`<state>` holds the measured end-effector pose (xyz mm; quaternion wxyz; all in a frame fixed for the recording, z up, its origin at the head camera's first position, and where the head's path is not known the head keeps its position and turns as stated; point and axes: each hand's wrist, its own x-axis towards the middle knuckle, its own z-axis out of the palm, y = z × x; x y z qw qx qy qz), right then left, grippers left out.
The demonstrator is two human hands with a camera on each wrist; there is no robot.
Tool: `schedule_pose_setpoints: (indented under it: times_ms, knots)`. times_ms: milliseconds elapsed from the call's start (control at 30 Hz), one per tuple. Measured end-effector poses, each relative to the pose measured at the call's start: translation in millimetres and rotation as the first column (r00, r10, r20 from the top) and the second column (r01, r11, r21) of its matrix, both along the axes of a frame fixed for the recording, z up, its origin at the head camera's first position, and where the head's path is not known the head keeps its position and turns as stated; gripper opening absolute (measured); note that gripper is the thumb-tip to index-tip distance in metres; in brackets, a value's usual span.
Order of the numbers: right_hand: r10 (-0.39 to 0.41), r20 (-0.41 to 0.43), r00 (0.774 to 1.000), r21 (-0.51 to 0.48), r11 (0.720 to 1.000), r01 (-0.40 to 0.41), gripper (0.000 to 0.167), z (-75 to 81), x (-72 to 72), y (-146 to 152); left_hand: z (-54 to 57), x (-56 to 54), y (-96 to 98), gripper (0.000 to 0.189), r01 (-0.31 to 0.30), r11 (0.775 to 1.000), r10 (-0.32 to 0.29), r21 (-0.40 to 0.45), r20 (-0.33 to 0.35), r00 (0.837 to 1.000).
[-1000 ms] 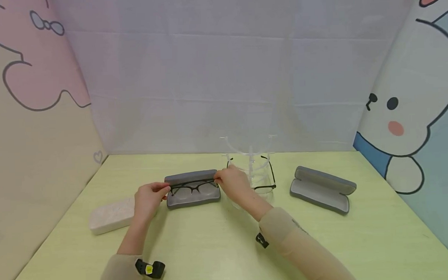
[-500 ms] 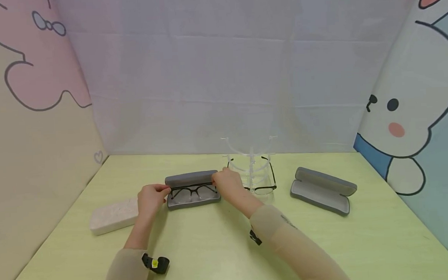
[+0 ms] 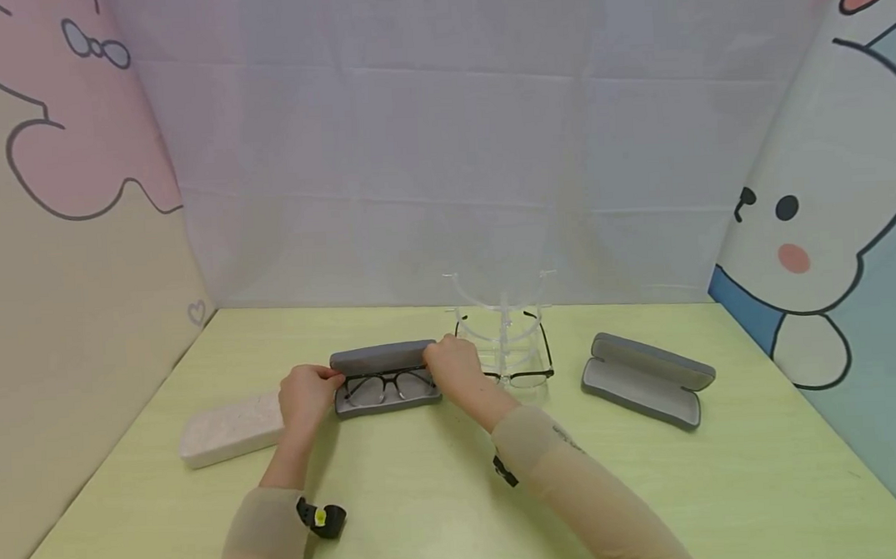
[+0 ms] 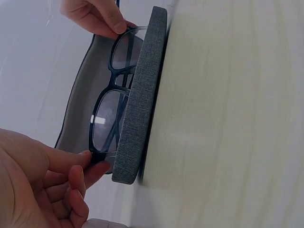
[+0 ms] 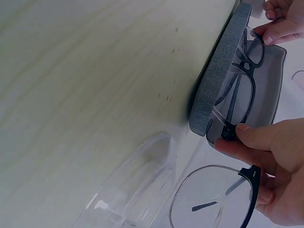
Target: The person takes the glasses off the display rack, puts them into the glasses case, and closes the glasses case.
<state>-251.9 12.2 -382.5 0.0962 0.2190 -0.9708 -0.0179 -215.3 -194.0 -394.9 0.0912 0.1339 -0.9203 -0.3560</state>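
Note:
Dark-framed eyeglasses [image 3: 383, 386] with folded temples sit partly inside an open grey glasses case [image 3: 389, 409]. In the left wrist view, my left hand [image 4: 42, 183] pinches one end of the frame between thumb and forefinger. At the other end, my right hand [image 5: 270, 156] pinches the opposite corner, as the right wrist view shows. The case's lid [image 3: 384, 355] stands raised behind the glasses. A second pair of eyeglasses [image 3: 529, 379] rests on a clear display stand [image 3: 505, 335], close beside my right hand.
A closed whitish glasses case [image 3: 229, 431] lies left, partly behind my left hand. On the right stands another open grey glasses case [image 3: 640, 384]. All rest on a pale yellow-green table [image 3: 443, 513], with a white backdrop [image 3: 442, 146] behind and printed side panels.
The eyeglasses have come down into the open case, held at both ends. My left hand has shifted slightly right, my right hand slightly left.

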Motion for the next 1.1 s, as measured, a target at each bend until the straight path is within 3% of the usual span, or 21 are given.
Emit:
schedule_pose_setpoints:
  times_ms: [300, 467, 700, 900, 1100]
  knots:
    - [-0.03, -0.044, 0.999, -0.039, 0.999, 0.028, 0.019, 4.8, -2.0, 4, 2.0, 0.2, -4.6, 0.021, -0.024, 0.998, 0.025, 0.054, -0.01, 1.0]
    - [-0.069, -0.018, 0.997, -0.136, 0.988, 0.066, 0.015, 10.0, 2.3, 6, 8.9, 2.3, -5.6, 0.032, -0.021, 0.996, 0.021, 0.09, -0.003, 1.0]
    - [-0.083, -0.093, 0.992, -0.276, 0.96, 0.055, 0.019, 3.5, 4.9, 6, 16.9, -1.2, -1.9, 0.048, -0.008, 0.998, 0.009, 0.058, -0.022, 1.0]
    - [-0.07, -0.062, 0.996, -0.244, 0.968, 0.053, 0.024, 4.4, 5.7, 3, 17.2, -9.1, -1.2, 0.046, 0.007, 1.0, -0.008, -0.006, -0.037, 0.999]
    - [-0.033, -0.059, 0.998, -0.279, 0.96, 0.015, 0.018, 5.5, 7.5, 1, 18.0, -14.1, -3.2, 0.039, 0.025, 0.999, -0.024, 0.02, -0.016, 1.0]
